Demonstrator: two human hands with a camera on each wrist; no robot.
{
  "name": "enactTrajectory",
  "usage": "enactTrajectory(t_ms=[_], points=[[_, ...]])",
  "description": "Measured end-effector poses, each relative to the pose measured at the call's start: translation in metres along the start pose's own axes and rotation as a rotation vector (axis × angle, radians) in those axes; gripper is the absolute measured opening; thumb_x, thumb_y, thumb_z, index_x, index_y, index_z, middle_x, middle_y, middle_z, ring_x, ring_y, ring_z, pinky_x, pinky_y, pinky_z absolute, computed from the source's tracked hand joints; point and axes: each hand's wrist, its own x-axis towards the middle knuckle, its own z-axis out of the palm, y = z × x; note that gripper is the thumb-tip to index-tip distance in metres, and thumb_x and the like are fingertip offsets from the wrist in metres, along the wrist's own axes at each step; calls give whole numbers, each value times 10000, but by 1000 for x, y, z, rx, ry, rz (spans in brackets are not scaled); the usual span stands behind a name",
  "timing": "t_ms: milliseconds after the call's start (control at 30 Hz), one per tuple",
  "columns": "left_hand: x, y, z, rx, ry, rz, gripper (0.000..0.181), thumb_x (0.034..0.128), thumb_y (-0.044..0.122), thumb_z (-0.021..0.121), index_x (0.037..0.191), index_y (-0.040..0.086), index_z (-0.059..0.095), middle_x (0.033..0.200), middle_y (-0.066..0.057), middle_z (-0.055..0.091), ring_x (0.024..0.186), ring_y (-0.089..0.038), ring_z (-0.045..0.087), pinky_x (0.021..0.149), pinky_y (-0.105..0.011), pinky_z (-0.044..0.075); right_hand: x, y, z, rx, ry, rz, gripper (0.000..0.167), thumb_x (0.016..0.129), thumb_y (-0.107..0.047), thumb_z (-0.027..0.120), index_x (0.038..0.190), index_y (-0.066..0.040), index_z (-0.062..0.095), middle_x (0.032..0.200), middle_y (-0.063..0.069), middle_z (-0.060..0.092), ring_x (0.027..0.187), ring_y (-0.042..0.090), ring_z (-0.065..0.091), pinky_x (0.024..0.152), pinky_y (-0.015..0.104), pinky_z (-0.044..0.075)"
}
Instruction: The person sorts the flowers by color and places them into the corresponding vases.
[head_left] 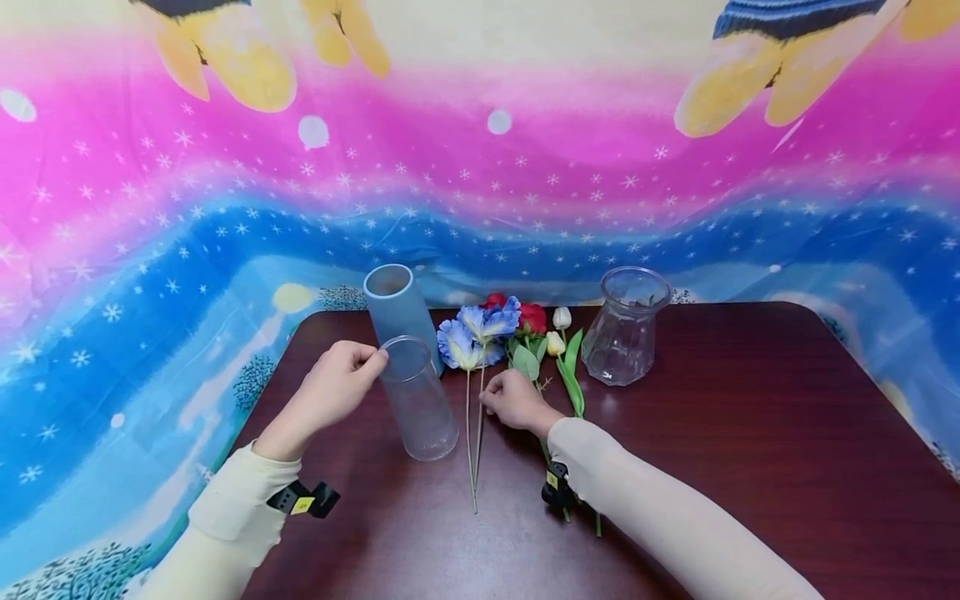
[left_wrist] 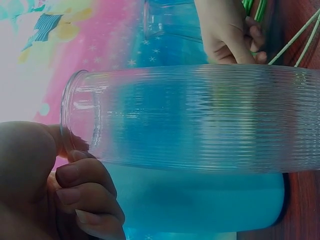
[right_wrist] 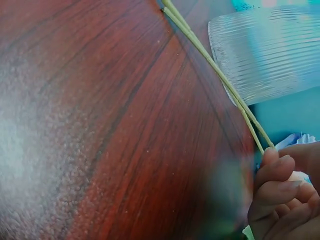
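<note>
My left hand (head_left: 341, 385) pinches the rim of a clear ribbed glass vase (head_left: 423, 417) between thumb and fingers; in the left wrist view the rest of the ribbed vase (left_wrist: 200, 117) is free of the hand. With thumb and fingertips, my right hand (head_left: 516, 402) pinches the thin stems (right_wrist: 215, 70) of blue artificial flowers (head_left: 468, 337), just to the right of that vase. The blossoms point toward the back, and the stem ends lie toward the front. Part of the stems is hidden behind the right fingers (right_wrist: 277, 172) in the right wrist view.
A blue vase (head_left: 401, 304) stands behind the ribbed one. Red flowers (head_left: 532, 317) and white-yellow tulips (head_left: 556, 343) lie on the dark table (head_left: 720, 433), partly under my right forearm. A flared clear glass vase (head_left: 622, 342) stands at the back right, before a printed cloth (head_left: 525, 200).
</note>
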Motion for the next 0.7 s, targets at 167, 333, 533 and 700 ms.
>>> enactTrajectory(t_ms=[167,333,533,700], points=[[1,-1,1,-7,3,1,485,1041,254,506,586,138,383,541,29,299,481,-168,305,467,-270,254,2,3,1,61,2,33,308,978,-143,629,728,13,717,677,146,683,460,82,470,501,220,387],[1,-1,2,-11,9,14,483,1040,255,503,586,137,389,537,29,304,477,-166,314,464,-269,262,3,4,5,57,8,31,289,960,-121,641,710,2,716,625,91,651,451,71,464,486,209,371],[0,0,3,-22,11,11,486,1043,248,499,583,134,388,531,25,301,471,-169,312,460,-271,267,-1,0,2,174,22,72,267,957,-92,629,720,15,689,567,11,556,457,81,471,479,218,375],[-1,-2,2,-29,7,3,488,1047,244,493,584,132,384,528,23,301,463,-168,310,457,-275,273,-8,-6,-2,212,32,78,264,968,-94,622,721,-12,665,567,27,560,463,91,468,492,230,386]])
